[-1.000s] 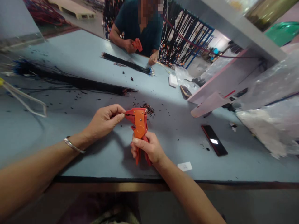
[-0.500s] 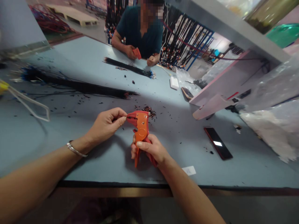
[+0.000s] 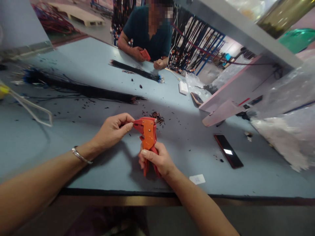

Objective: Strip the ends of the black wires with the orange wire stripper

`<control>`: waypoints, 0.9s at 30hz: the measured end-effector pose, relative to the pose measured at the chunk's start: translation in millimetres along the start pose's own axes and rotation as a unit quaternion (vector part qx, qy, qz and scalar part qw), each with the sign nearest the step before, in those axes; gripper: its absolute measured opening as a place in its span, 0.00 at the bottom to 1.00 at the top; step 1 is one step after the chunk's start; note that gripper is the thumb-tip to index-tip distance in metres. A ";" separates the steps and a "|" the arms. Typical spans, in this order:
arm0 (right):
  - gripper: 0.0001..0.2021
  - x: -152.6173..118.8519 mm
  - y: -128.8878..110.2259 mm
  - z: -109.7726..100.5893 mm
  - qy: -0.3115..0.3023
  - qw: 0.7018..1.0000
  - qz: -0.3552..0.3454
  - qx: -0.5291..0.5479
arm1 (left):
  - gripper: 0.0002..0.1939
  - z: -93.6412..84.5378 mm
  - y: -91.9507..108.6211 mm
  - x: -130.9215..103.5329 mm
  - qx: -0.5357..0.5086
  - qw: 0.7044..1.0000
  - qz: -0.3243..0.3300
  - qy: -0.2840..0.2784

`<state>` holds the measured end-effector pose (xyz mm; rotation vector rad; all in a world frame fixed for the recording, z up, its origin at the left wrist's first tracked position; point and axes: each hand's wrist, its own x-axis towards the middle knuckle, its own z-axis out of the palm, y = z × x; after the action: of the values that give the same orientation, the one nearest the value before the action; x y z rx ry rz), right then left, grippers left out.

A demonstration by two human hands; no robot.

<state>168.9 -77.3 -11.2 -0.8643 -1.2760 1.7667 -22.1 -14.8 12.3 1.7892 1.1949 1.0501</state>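
Note:
My right hand [image 3: 158,159] is wrapped round the handles of an orange and red wire stripper [image 3: 148,131], held upright above the table. Its jaws point left, towards my left hand [image 3: 118,127]. The thumb and forefinger of that hand are pinched together right at the jaw tip. What they hold is too small to make out. Behind the tool lies a heap of short dark and reddish scraps [image 3: 157,117]. Farther back, a long bundle of black wires [image 3: 86,91] stretches across the table, with reddish ends at its right.
Across the table [image 3: 98,177], a person [image 3: 147,36] holds a red-orange tool beside a second wire bundle [image 3: 135,70]. A phone [image 3: 228,150] and a white label [image 3: 197,179] lie at the right. Plastic bags [image 3: 283,131] and a shelf post stand beyond. A white wire frame [image 3: 34,108] juts in left.
The stripper's handles are squeezed closer together in my right hand, and the gap at its jaws looks narrower. My left hand stays pinched at the jaw tip.

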 end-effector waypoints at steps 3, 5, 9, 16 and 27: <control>0.17 -1.5 -0.3 3.4 0.012 1.000 0.001 -0.009 | 0.12 -3.1 3.3 -0.4 -0.017 1.000 0.000 -0.010; 0.17 -2.1 -0.8 5.4 0.021 1.000 0.003 -0.012 | 0.13 -4.7 4.6 -0.4 -0.021 1.000 0.002 -0.016; 0.16 -0.5 -3.3 7.8 0.031 0.999 0.007 -0.017 | 0.13 -5.7 2.7 1.4 -0.028 0.999 0.004 -0.030; 0.16 6.7 -3.9 9.5 0.052 0.999 0.015 0.008 | 0.09 -2.5 -4.4 7.9 -0.036 0.999 -0.008 -0.013; 0.16 5.6 -6.6 -2.7 -0.029 0.992 0.048 0.114 | 0.10 -1.1 5.1 3.4 -0.012 1.000 -0.015 0.012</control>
<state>169.9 -69.9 -6.1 -0.7579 -1.0571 1.9823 -20.5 -12.9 18.0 1.7388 1.2159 1.0670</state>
